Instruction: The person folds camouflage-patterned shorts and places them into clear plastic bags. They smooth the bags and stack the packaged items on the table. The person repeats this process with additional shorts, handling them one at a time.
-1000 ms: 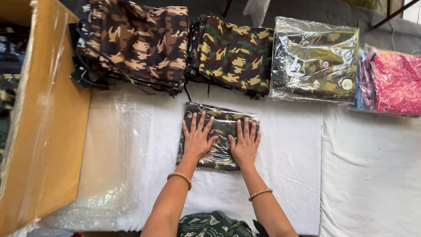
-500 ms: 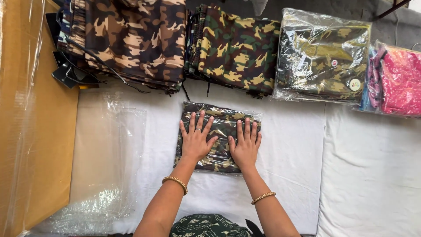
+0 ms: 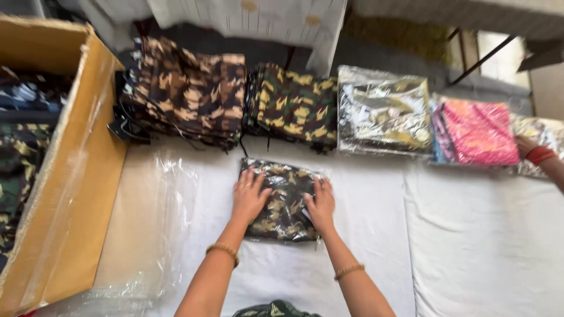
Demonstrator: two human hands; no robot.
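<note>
A folded camouflage garment in a clear plastic bag (image 3: 284,195) lies on the white cloth (image 3: 364,235) in front of me. My left hand (image 3: 249,196) presses flat on its left half, fingers spread. My right hand (image 3: 321,204) rests on its right side, fingers curled at the bag's edge. Both wrists wear gold bangles.
Behind are a brown camouflage stack (image 3: 191,91), a green camouflage stack (image 3: 294,105), a bagged pile (image 3: 383,117) and a pink bagged pile (image 3: 479,132). A cardboard box (image 3: 70,176) with clothes stands left. Loose clear plastic (image 3: 158,223) lies beside it. Another person's hand (image 3: 537,154) reaches in at right.
The view has tilted up and shifted. My right hand has slid toward the bag's right edge and curled. Another person's hand has appeared at the right.
</note>
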